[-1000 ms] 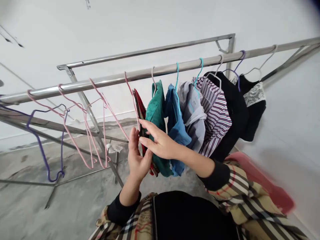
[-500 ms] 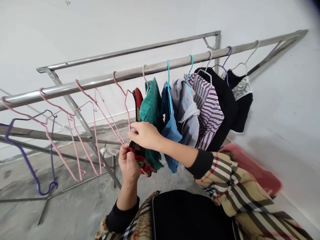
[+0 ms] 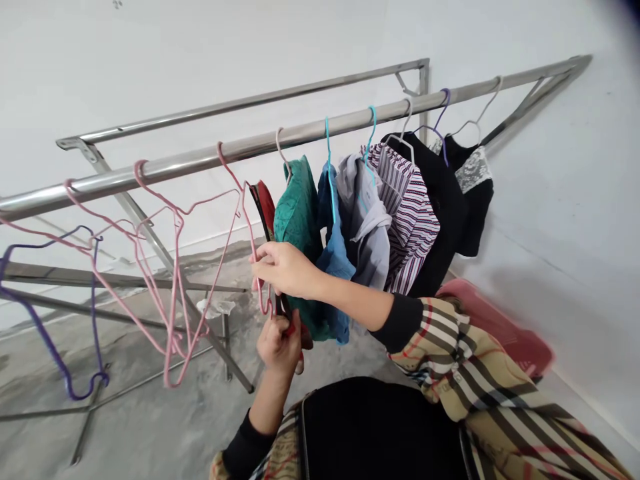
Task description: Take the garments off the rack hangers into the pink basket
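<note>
A pink hanger point(image 3: 246, 212) hooks over the metal rail, with a red garment with dark trim point(image 3: 267, 205) hanging from it. Around the hanger's near side, my right hand point(image 3: 284, 268) has its fingers closed. Lower down, my left hand point(image 3: 278, 341) pinches the lower part of the red garment, close to the hanger's bottom corner; its fingers partly cover the cloth. Just right of both hands hangs a green garment point(image 3: 299, 207), partly hidden by my right hand and forearm. A blue garment point(image 3: 337, 257) follows it along the rail.
The rail point(image 3: 190, 163) runs across the view on a metal frame. Bare pink hangers point(image 3: 175, 280) and a purple hanger point(image 3: 47, 340) hang at left. At right hang a grey garment point(image 3: 373, 227), a striped shirt point(image 3: 413, 213) and black clothes point(image 3: 475, 220). A pink basket point(image 3: 505, 333) stands below.
My left hand has moved right and down, drawing the red garment away from the hanger's lower corner. My right hand stays on the hanger. One bare pink hanger at left has swung round.
</note>
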### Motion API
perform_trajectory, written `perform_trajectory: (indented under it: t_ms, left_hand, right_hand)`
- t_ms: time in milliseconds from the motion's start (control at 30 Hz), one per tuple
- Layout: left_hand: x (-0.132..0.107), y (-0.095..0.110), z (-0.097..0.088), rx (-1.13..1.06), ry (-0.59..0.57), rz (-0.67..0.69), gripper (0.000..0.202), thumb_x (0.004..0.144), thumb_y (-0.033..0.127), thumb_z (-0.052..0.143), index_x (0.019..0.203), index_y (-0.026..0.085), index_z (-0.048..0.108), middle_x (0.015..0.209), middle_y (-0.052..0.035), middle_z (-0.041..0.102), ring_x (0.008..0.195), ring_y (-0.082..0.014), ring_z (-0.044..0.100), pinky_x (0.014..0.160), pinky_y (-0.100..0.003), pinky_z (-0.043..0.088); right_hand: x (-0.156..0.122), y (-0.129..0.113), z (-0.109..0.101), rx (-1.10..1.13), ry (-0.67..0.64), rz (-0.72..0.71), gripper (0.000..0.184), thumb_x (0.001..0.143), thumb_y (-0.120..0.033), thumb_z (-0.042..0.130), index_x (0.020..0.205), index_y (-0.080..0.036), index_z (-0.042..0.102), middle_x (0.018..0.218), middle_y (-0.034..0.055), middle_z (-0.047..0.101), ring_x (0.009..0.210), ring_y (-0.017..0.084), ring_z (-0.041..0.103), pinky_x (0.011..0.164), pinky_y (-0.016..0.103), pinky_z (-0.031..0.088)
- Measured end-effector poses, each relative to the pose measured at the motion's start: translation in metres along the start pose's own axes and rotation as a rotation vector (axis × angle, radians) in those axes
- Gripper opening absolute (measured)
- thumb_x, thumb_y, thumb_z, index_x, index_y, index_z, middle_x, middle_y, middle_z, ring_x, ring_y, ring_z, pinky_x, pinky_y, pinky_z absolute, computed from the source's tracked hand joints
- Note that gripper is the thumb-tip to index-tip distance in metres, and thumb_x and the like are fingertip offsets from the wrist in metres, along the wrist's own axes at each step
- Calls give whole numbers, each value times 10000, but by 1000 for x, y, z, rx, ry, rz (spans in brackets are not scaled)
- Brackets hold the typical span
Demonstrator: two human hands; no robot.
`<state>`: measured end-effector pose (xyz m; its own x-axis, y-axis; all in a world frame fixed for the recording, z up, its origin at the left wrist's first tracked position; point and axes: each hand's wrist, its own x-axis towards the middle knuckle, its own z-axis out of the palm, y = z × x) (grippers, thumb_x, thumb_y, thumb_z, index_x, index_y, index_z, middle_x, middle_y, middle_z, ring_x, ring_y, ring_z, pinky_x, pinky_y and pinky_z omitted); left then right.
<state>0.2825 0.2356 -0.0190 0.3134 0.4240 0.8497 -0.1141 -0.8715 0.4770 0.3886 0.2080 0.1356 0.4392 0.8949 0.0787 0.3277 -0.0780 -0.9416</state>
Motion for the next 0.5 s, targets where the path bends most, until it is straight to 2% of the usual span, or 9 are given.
perform_trajectory:
  t_ms: [133, 200, 267, 333, 400, 500]
  left_hand:
    - [-8, -5, 12, -88, -44, -314, 329, 781, 218, 655, 575, 199, 399, 503, 77, 418, 465, -66, 405, 495, -186, 360]
    - [-8, -7, 16, -197, -80, -487, 270, 763, 258, 654, 603, 198, 444, 514, 69, 464, 489, -78, 445, 523, -191, 393]
    - [-6, -7, 16, -294, -146, -603, 179, 719, 273, 668, 657, 188, 523, 576, 41, 558, 547, -104, 508, 564, -211, 434]
    - [-3, -6, 14, -358, -222, -660, 154, 678, 270, 688, 688, 177, 567, 635, 15, 601, 594, -125, 534, 587, -232, 450]
    - [1, -2, 9, -451, -288, -706, 191, 671, 281, 707, 672, 177, 547, 620, 22, 565, 582, -121, 505, 573, -235, 444]
    - [6, 4, 1, -652, -402, -736, 323, 721, 316, 717, 610, 185, 443, 558, 52, 452, 531, -90, 426, 535, -213, 416]
  right_hand:
    - [-9, -10, 1, 178, -78, -46, 238, 896, -243, 508, 1107, -144, 557, 709, -18, 658, 442, 56, 461, 446, 178, 399]
    - [-18, -9, 1, 149, -60, -138, 299, 929, -295, 504, 1180, -142, 557, 802, 10, 679, 528, 63, 529, 536, 191, 460]
    - [-30, 0, 0, 36, -2, -230, 363, 928, -338, 520, 1227, -138, 564, 956, 62, 693, 748, 112, 635, 704, 244, 515]
    - [-44, 18, -2, -104, 26, -301, 436, 906, -356, 547, 1276, -124, 553, 1148, 122, 658, 1035, 182, 630, 893, 318, 501]
    - [-59, 43, -3, -212, -24, -342, 569, 866, -360, 593, 1365, -107, 483, 1340, 173, 552, 1253, 233, 519, 1046, 377, 418]
    - [-80, 85, -5, -289, -160, -292, 876, 742, -379, 729, 1474, -107, 334, 1483, 209, 398, 1388, 287, 363, 1138, 432, 302]
